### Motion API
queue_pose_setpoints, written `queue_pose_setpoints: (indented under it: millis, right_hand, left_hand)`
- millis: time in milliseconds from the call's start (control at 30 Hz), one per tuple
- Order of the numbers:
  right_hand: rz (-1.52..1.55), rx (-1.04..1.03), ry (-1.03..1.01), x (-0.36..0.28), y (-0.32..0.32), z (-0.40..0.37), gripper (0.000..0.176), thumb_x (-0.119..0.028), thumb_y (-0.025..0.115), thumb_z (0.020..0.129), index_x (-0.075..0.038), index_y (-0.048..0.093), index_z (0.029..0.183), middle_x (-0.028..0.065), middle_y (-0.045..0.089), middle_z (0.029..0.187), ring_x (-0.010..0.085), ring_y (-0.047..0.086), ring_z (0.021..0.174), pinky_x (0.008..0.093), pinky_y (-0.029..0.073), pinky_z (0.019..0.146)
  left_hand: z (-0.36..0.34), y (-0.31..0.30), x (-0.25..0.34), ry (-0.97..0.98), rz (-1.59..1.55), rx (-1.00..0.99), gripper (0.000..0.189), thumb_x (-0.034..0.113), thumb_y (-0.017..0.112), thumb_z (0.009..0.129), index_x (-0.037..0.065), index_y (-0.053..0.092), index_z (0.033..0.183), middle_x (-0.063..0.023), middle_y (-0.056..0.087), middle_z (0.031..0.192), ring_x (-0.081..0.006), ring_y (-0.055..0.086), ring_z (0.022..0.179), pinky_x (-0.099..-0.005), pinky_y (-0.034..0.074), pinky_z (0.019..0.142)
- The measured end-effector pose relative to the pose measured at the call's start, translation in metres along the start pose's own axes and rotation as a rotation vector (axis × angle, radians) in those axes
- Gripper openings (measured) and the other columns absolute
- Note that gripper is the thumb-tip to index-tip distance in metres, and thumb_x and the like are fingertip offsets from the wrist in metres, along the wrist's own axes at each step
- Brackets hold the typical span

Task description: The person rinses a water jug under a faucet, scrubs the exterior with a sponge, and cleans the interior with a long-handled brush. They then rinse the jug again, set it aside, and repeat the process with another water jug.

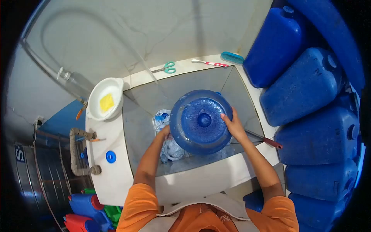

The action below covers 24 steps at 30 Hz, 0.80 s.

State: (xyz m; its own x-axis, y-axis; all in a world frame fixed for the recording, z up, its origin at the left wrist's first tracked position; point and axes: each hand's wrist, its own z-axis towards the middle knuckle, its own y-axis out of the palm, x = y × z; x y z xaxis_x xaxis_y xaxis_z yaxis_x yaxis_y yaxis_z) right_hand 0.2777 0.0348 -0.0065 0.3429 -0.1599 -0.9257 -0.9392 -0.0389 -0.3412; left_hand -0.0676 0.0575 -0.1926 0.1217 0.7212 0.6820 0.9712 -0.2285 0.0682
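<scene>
A large see-through blue water jug (pixel 189 133) is over the tiled sink basin (pixel 154 102), its round, wet base facing me. My right hand (pixel 235 127) grips its right side, thumb on the edge of the base. My left hand (pixel 165 132) holds its left side, the fingers partly hidden behind the jug. Below and left of it, several clear and white plastic pieces (pixel 172 150) lie on the basin floor, partly covered by the jug and my left arm. The jug's neck is out of sight.
On the rim are a white bowl (pixel 116 91) with a yellow sponge (pixel 107 102), scissors (pixel 169 68), a toothbrush (pixel 210 63), a teal brush (pixel 232 58) and a blue cap (pixel 111 156). A red-handled tool (pixel 273 143) leans over the right edge. Blue jerrycans (pixel 301 77) crowd the right.
</scene>
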Motion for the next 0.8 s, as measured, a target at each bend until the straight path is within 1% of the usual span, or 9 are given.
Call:
queue_pose_setpoints:
  millis: [67, 167, 333, 433, 500, 633, 700, 733, 800]
  right_hand:
    - [-0.331, 0.050, -0.150, -0.014, 0.025, -0.012, 0.083, -0.049, 0.058, 0.083, 0.004, 0.025, 0.137, 0.0317, 0.038, 0.130, 0.0416, 0.042, 0.121, 0.0421, 0.036, 0.099]
    - [-0.423, -0.015, -0.218, -0.056, 0.061, -0.034, 0.080, -0.048, 0.057, 0.083, 0.003, 0.027, 0.137, 0.0320, 0.040, 0.128, 0.0436, 0.042, 0.118, 0.0437, 0.038, 0.097]
    - [-0.567, 0.016, -0.193, -0.064, 0.077, -0.019, 0.082, -0.052, 0.055, 0.083, 0.003, 0.028, 0.136, 0.0316, 0.043, 0.125, 0.0442, 0.045, 0.116, 0.0451, 0.038, 0.096]
    - [-0.481, -0.046, -0.223, -0.057, 0.067, -0.006, 0.083, -0.051, 0.056, 0.083, 0.005, 0.026, 0.137, 0.0307, 0.041, 0.130, 0.0432, 0.041, 0.121, 0.0437, 0.035, 0.100]
    - [-0.458, -0.104, -0.244, -0.056, 0.050, 0.001, 0.084, -0.051, 0.057, 0.083, 0.006, 0.026, 0.137, 0.0305, 0.040, 0.132, 0.0426, 0.039, 0.124, 0.0428, 0.034, 0.102]
    - [-0.478, -0.226, -0.386, -0.046, 0.027, 0.022, 0.077, -0.045, 0.058, 0.084, 0.005, 0.030, 0.136, 0.0300, 0.040, 0.130, 0.0391, 0.040, 0.123, 0.0384, 0.030, 0.105]
    - [-0.716, -0.310, -0.419, -0.054, 0.018, 0.042, 0.077, -0.046, 0.059, 0.083, 0.005, 0.033, 0.134, 0.0298, 0.040, 0.130, 0.0382, 0.042, 0.121, 0.0380, 0.031, 0.104]
    - [-0.720, -0.289, -0.417, -0.059, 0.018, 0.054, 0.077, -0.046, 0.059, 0.083, 0.005, 0.033, 0.134, 0.0298, 0.040, 0.130, 0.0382, 0.042, 0.121, 0.0380, 0.031, 0.104]
    - [-0.702, -0.419, -0.452, -0.067, 0.029, 0.074, 0.071, -0.038, 0.061, 0.080, 0.005, 0.037, 0.132, 0.0285, 0.040, 0.131, 0.0397, 0.040, 0.122, 0.0384, 0.032, 0.104]
  left_hand:
    - [-0.048, -0.015, 0.022, 0.205, -0.008, 0.188, 0.035, 0.042, 0.048, 0.089, 0.011, 0.060, 0.101, -0.0065, 0.061, 0.083, -0.0148, 0.056, 0.063, -0.0340, 0.049, 0.063]
    - [-0.164, -0.027, 0.057, 0.591, -0.250, 0.607, 0.030, 0.024, 0.048, 0.092, 0.006, 0.055, 0.115, -0.0074, 0.061, 0.100, -0.0148, 0.059, 0.086, -0.0304, 0.050, 0.077]
    - [-0.289, -0.078, 0.053, 0.978, -0.721, 1.398, 0.027, 0.013, 0.047, 0.090, 0.003, 0.048, 0.115, -0.0082, 0.054, 0.100, -0.0131, 0.053, 0.090, -0.0277, 0.045, 0.081]
    - [-0.257, -0.198, -0.019, 0.752, -0.834, 1.379, 0.021, 0.012, 0.047, 0.090, 0.003, 0.048, 0.108, -0.0080, 0.052, 0.093, -0.0140, 0.053, 0.083, -0.0285, 0.046, 0.078]
    - [-0.279, -0.189, 0.000, 0.851, -1.224, 0.908, 0.018, 0.015, 0.049, 0.090, 0.002, 0.048, 0.101, -0.0115, 0.052, 0.088, -0.0181, 0.055, 0.081, -0.0305, 0.049, 0.076]
    - [-0.294, -0.200, 0.033, 0.698, -1.214, 0.820, 0.015, 0.015, 0.048, 0.091, 0.000, 0.047, 0.092, -0.0124, 0.051, 0.084, -0.0217, 0.056, 0.077, -0.0322, 0.053, 0.074]
    - [-0.296, -0.244, 0.038, 0.878, -1.720, 0.614, 0.014, 0.012, 0.046, 0.092, -0.001, 0.046, 0.086, -0.0122, 0.051, 0.082, -0.0241, 0.057, 0.077, -0.0360, 0.056, 0.075]
    - [-0.294, -0.247, 0.048, 0.877, -1.716, 0.591, 0.014, 0.012, 0.046, 0.092, -0.001, 0.046, 0.086, -0.0122, 0.051, 0.082, -0.0241, 0.057, 0.077, -0.0360, 0.056, 0.075]
    - [-0.298, -0.242, 0.053, 1.190, -1.723, 0.657, 0.011, 0.007, 0.043, 0.092, -0.002, 0.045, 0.084, -0.0093, 0.051, 0.082, -0.0209, 0.056, 0.077, -0.0365, 0.056, 0.079]
